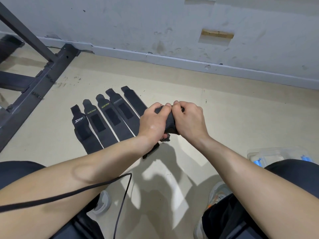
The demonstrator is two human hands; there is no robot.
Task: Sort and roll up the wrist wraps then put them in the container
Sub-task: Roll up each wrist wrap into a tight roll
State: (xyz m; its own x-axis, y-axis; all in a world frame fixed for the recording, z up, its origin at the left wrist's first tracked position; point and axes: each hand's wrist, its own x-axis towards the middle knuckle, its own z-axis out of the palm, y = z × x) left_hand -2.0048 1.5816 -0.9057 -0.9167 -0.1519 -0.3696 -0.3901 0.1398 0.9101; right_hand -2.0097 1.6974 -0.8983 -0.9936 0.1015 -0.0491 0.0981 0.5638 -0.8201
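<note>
Several black wrist wraps (103,118) lie flat side by side on the beige floor, left of my hands. My left hand (152,122) and my right hand (189,118) both grip one black wrap (170,119) held between them above the floor, partly rolled. Its loose tail (151,150) hangs down below my left wrist. A clear plastic container (269,156) with blue clips sits on the floor at the right, by my right knee, partly hidden.
A dark metal frame (43,73) of gym equipment stands at the left. A grey wall and skirting (172,61) run along the back. A black cable (124,190) hangs across my left forearm. My shoes (103,202) rest on the floor below.
</note>
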